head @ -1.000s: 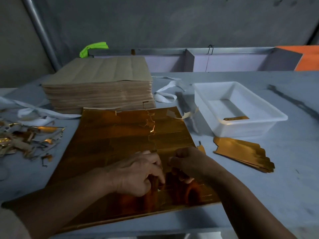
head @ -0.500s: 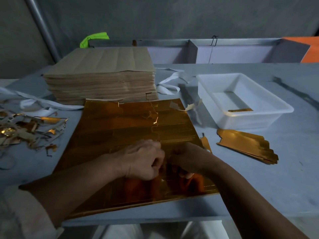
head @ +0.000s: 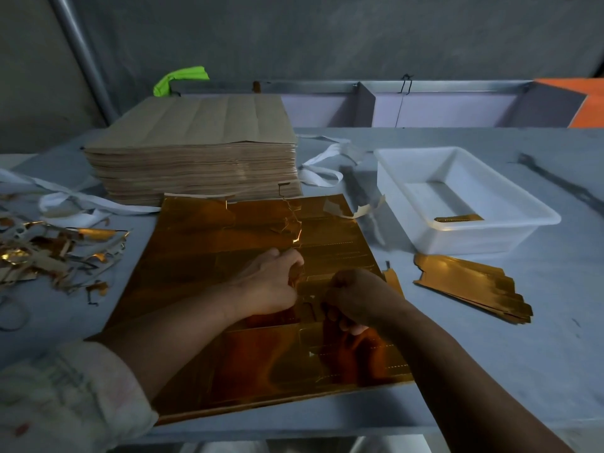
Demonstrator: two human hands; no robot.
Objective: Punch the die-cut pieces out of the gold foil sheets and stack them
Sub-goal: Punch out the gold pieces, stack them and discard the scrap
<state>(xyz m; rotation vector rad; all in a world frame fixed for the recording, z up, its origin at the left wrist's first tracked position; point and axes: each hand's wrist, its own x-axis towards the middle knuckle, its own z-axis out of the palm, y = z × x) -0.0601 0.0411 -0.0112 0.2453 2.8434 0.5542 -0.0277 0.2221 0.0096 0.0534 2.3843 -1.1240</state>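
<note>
Both hands work close together on the near right part of the foil sheet (head: 209,256). The left hand (head: 271,282) has its fingers curled and pinches a raised bit of foil along a die-cut line. The right hand (head: 358,295) is curled knuckles-up just beside it, fingertips tucked under against the sheet; I cannot tell whether it grips foil or only presses. A pale sleeve (head: 65,397) covers the left forearm.

The sheet lies flat on the grey tabletop (head: 523,361), its near edge at the tabletop's front edge, its far edge torn and curled. Just right of the sheet lies a fanned stack of punched pieces (head: 474,286). Beyond that stack stands a white tray (head: 474,241) with one gold piece (head: 457,218) on its floor. Behind the sheet, touching its far edge, sits a thick pile of brown paper (head: 196,142). White straps (head: 322,165) trail beside the pile. Foil scraps (head: 49,253) litter the tabletop at far left. A green object (head: 179,80) shows behind the pile.
</note>
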